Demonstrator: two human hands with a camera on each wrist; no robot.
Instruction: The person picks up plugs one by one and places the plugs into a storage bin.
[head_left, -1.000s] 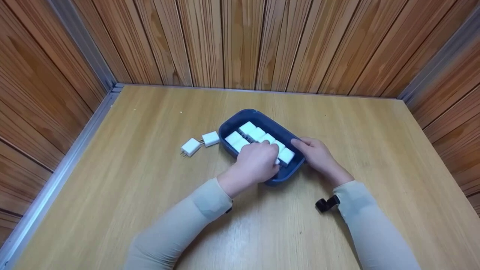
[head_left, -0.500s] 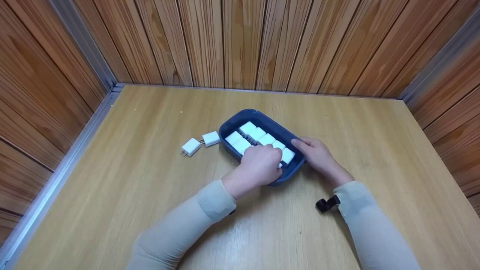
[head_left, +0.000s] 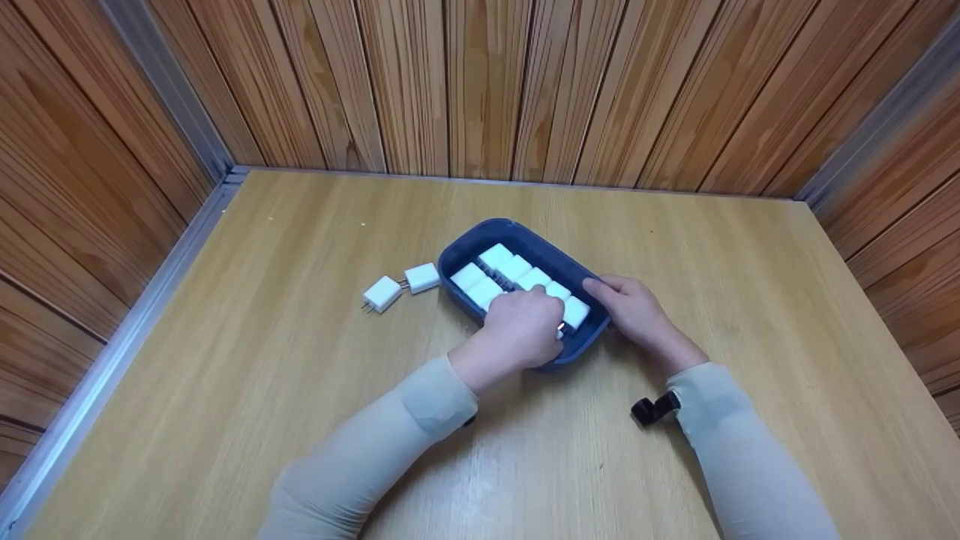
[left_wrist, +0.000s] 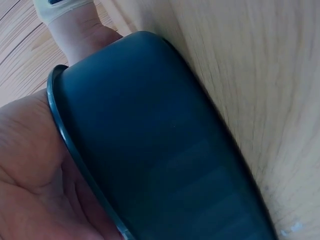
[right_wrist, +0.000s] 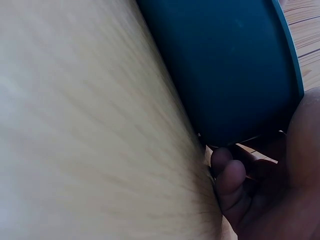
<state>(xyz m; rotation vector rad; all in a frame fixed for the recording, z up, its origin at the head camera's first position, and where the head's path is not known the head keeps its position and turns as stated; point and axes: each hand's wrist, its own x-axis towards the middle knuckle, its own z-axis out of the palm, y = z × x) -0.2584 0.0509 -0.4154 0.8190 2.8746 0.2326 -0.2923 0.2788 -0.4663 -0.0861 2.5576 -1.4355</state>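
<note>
A dark blue tray (head_left: 525,229) with rounded corners sits at the middle of the table, set at a slant. White blocks with metal pins (head_left: 495,256) lie inside in two rows, pins towards each other. My left hand (head_left: 521,330) reaches over the near rim, fingers curled down among the blocks. A sliver of white shows by its fingers, which seem to pinch a block; the fingertips are hidden. At the tray's right end my right hand (head_left: 634,311) grips the wall, thumb on the rim. Its curled fingers (right_wrist: 232,177) show beneath the tray end in the right wrist view.
Two more pinned white blocks, a left one (head_left: 382,293) and a right one (head_left: 421,277), lie on the table left of the tray. Wood-panelled walls (head_left: 480,90) enclose the table (head_left: 300,360). A black wrist camera (head_left: 652,410) juts out from the right cuff.
My left hand has shifted slightly to the right inside the tray, uncovering more of the near row. The right hand and tray have stayed in place.
</note>
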